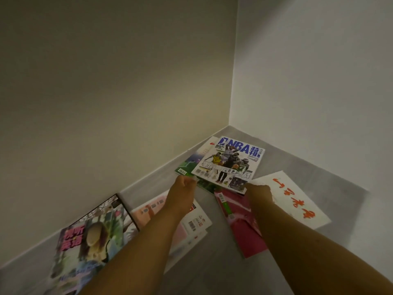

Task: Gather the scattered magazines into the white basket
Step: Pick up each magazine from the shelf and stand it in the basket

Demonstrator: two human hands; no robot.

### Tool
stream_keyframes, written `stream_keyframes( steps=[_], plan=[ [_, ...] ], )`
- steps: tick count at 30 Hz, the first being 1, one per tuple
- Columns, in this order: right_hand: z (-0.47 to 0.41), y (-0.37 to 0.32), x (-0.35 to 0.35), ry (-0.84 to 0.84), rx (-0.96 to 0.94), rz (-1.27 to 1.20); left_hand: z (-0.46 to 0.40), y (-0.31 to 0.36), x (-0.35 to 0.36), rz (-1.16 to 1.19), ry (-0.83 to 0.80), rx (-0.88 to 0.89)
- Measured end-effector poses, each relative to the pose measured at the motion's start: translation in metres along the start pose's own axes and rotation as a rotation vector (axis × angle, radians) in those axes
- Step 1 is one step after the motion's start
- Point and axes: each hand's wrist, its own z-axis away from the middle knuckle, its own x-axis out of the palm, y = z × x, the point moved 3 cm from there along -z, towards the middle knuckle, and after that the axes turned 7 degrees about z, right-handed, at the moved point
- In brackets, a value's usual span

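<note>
An NBA magazine with a white and blue cover lies near the room corner, on top of a green-covered magazine. My left hand pinches the near left corner of the NBA magazine. At that magazine's near right corner, my right hand grips the edge. A pink-red magazine lies under my right forearm. A white one with red brush writing lies to the right. A pale pink magazine and a colourful one with pink letters lie at the left. No white basket is in view.
The magazines lie on a grey floor in a corner where two plain walls meet. A wall edge closes in at the right.
</note>
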Motion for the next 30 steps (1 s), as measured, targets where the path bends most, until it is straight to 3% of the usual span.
stream_keyframes(
  steps=[4, 11, 16, 24, 30],
  plan=[
    [-0.037, -0.004, 0.010, -0.009, 0.074, -0.063, -0.045, 0.007, 0.017, 0.008, -0.040, -0.029],
    [-0.094, -0.009, 0.019, 0.143, 0.143, 0.173, -0.127, -0.009, 0.048, 0.065, -0.109, -0.175],
    [-0.111, -0.011, 0.023, 0.147, 0.156, 0.260, -0.177, -0.047, 0.059, -0.106, -0.121, -0.223],
    [-0.103, -0.012, 0.021, 0.112, 0.093, 0.456, -0.156, -0.041, 0.050, 0.038, -0.075, -0.263],
    [-0.063, -0.023, 0.029, 0.056, 0.041, 0.450, -0.105, -0.043, 0.007, 0.317, -0.038, -0.224]
  ],
)
